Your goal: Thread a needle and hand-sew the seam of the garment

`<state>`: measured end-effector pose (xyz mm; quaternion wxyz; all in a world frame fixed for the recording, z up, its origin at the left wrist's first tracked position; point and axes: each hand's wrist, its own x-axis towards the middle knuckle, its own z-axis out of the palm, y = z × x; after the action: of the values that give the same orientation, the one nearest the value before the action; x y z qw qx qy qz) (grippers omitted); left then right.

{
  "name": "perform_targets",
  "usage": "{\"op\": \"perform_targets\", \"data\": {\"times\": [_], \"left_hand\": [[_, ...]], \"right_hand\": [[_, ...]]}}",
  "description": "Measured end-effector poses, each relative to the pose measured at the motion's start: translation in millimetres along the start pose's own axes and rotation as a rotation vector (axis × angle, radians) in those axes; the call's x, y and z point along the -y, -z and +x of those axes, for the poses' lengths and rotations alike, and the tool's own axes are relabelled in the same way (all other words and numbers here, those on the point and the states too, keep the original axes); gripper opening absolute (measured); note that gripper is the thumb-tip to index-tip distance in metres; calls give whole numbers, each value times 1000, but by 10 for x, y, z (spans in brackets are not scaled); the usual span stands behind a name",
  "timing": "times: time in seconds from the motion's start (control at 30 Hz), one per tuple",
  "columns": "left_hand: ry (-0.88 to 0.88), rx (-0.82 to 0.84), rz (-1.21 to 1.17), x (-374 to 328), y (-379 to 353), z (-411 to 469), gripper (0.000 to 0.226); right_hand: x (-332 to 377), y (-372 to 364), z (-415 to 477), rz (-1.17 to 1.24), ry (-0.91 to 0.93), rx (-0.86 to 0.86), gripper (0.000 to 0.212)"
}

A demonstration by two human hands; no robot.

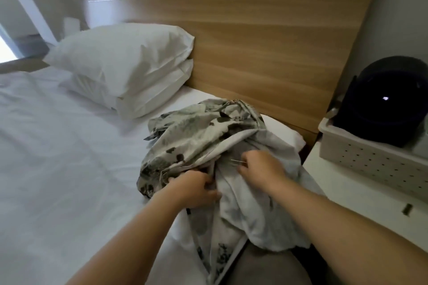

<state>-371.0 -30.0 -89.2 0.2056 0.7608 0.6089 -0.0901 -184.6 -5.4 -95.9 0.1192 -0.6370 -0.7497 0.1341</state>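
A pale grey garment with a dark floral print lies bunched on the white bed, its plain inner side turned up near me. My left hand grips a fold of the cloth at the lower left of the heap. My right hand pinches a thin silver needle, whose tip points left over the fabric. No thread can be made out.
Two stacked white pillows lean against the wooden headboard. On the right, a white bedside table carries a perforated white basket holding a dark round object. The white sheet spreads to the left.
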Motion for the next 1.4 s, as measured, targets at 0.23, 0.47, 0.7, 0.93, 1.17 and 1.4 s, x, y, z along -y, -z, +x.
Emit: {"op": "perform_targets", "data": {"times": [0.23, 0.47, 0.7, 0.93, 1.17, 1.4], "left_hand": [[95, -217, -79, -187, -97, 206, 71], [8, -225, -32, -413, -100, 253, 40], [-78, -116, 27, -488, -132, 218, 30], [-111, -480, -384, -142, 185, -105, 37], [-148, -1189, -1003, -138, 862, -397, 36], [-164, -975, -749, 111, 683, -519, 47]], "right_hand": [[-456, 606, 187, 376, -177, -487, 25], [-755, 498, 35, 337, -241, -361, 13], [-155, 225, -132, 78, 113, 184, 43], [-338, 326, -46, 134, -15, 33, 35], [108, 1140, 21, 1044, -55, -394, 32], [272, 839, -11, 1285, -308, -405, 25]]}}
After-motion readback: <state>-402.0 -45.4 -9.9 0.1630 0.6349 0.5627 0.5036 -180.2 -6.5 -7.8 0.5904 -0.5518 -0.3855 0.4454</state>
